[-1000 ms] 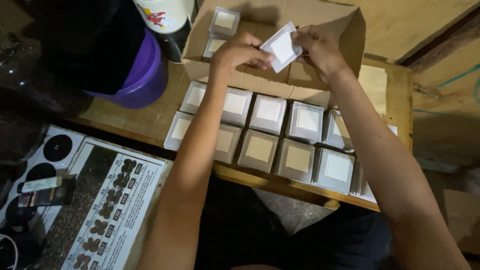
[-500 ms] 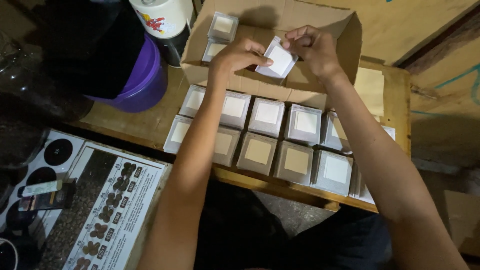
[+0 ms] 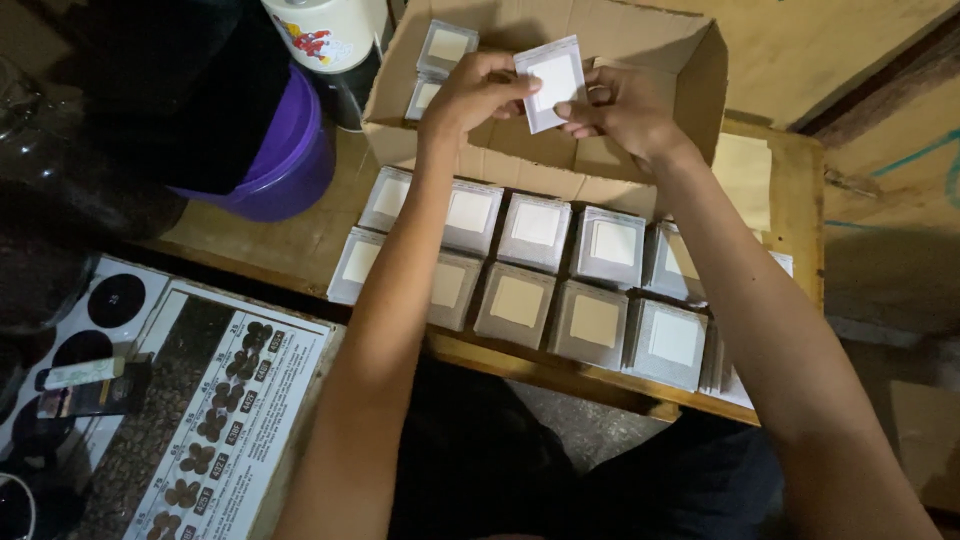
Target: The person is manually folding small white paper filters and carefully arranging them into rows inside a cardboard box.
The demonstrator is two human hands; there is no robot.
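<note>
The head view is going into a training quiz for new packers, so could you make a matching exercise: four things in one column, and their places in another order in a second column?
Things:
1. small white box
2. cardboard carton
3. purple tub
4. printed chart

Places:
A. lower left, beside the person's left arm
B. held by both hands, left hand and right hand
C. left of the carton, on the wooden table
D. open, behind the two rows of small boxes

Pairs: 1-B, 2-D, 3-C, 4-A
</note>
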